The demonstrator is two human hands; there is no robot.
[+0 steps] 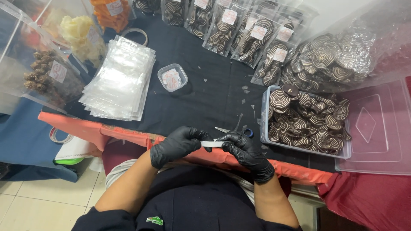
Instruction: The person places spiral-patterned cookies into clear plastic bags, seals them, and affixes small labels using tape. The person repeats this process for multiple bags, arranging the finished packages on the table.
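White strip (pixel 212 144) between both grips

Even, fairly bright overhead light falls on the scene, with soft, faint shadows. Glare whitens the clear plastic bag (pixel 342 55) at upper right and the stack of empty pouches (pixel 120 81). The edges bend slightly from the wide lens; the centre stays sharp.

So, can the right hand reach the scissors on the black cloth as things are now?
Probably yes. The scissors lie just beyond the right hand, with only bare black cloth between them. But both hands pinch a small white strip, so the right hand would have to release it first.
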